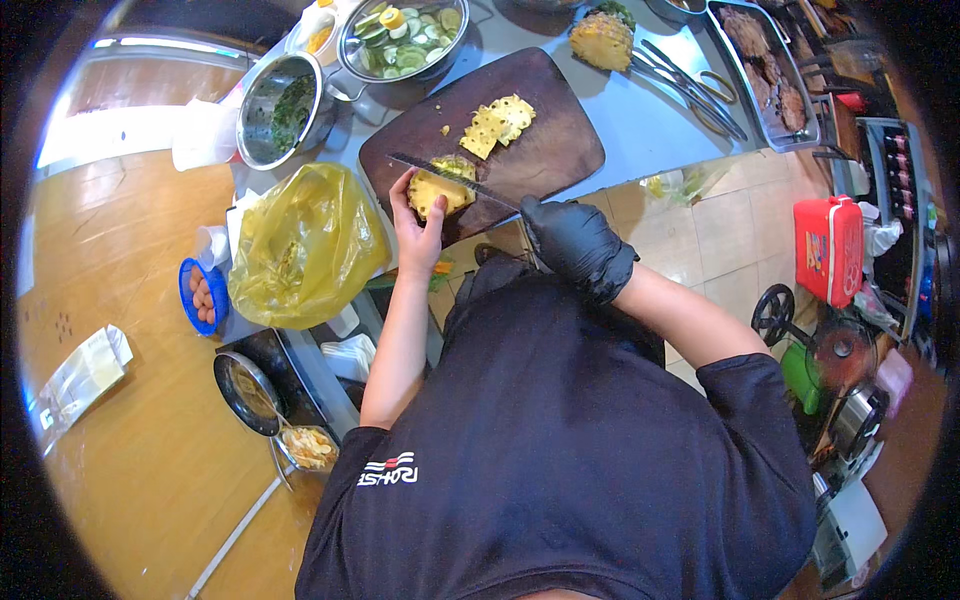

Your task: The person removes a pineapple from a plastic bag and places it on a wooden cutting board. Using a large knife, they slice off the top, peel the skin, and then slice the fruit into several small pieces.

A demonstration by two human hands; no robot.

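Observation:
My bare left hand (421,229) grips a peeled pineapple piece (441,196) at the near left part of a dark cutting board (559,146). In my right hand (577,240), which wears a black glove, is a knife (487,193). Its long dark blade crosses the pineapple piece just beyond my left fingers; whether it has cut in, I cannot tell. Cut pineapple slices (496,126) lie overlapping farther up the board, with small crumbs beside them.
Left of the board are a yellow plastic bag (307,247), a steel pot (251,112) with chopped greens and a bowl of sliced vegetables (409,56). A pineapple half (602,41), tongs (694,90) and a tray of meat (765,75) sit at the right.

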